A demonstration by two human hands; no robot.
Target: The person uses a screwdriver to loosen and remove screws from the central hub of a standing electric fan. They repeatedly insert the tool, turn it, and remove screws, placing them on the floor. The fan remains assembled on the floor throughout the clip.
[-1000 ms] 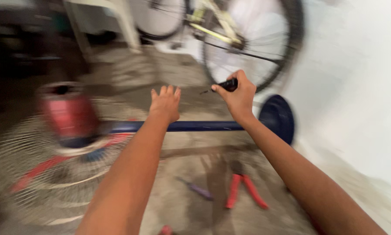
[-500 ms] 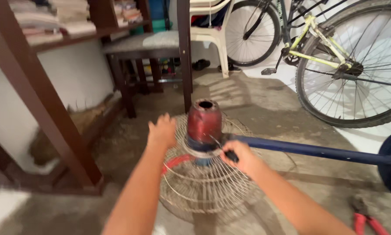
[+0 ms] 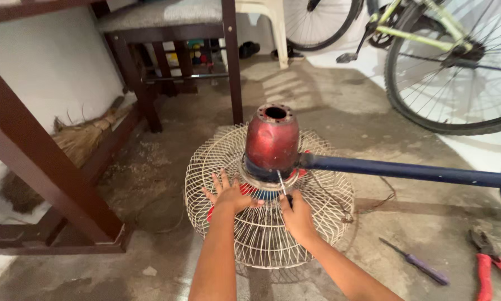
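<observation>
On the concrete floor, your left hand (image 3: pixel 230 195) presses flat, fingers spread, on the fan guard (image 3: pixel 217 167); your right hand (image 3: pixel 298 216) clamps a screwdriver (image 3: pixel 281 184) at the red motor housing (image 3: pixel 272 139).

Rough concrete floor (image 3: pixel 328 106), white wall (image 3: pixel 49 61), dark wooden table (image 3: pixel 150 28), bicycle (image 3: pixel 451 61).

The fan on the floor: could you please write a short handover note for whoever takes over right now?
Left hand: open, flat on the wire fan guard.
Right hand: fingers closed on a screwdriver, its tip at the base of the red motor housing.
The fan lies face down on the concrete floor, its blue pole running right.
A purple-handled screwdriver and red pliers lie to the right.
Done: nothing visibly removed.
Left: the housing is still on; the screw itself is hidden.
</observation>
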